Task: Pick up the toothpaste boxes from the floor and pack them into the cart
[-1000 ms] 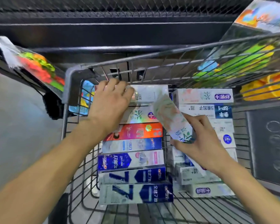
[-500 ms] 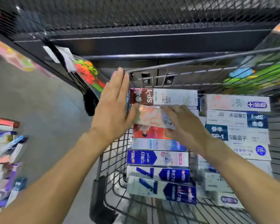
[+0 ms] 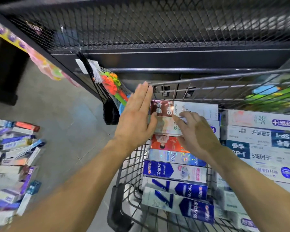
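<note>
Toothpaste boxes [image 3: 176, 169] lie in tidy rows inside the wire cart [image 3: 224, 77]; more wait heaped on the floor [image 3: 15, 158]. Left hand [image 3: 136, 121], flat and empty, squares the row's end, while right hand [image 3: 194, 133], fingers [image 3: 177, 121] spread, presses the pale box [image 3: 166, 126] into place, apparently to keep rows compact.

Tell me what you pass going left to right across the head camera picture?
Pile of boxes on the floor → left hand → right hand → stacked boxes at the cart's right side.

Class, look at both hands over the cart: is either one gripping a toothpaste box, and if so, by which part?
Neither grips one. The left hand lies flat against the row's left ends; the right hand rests open on the pale box.
</note>
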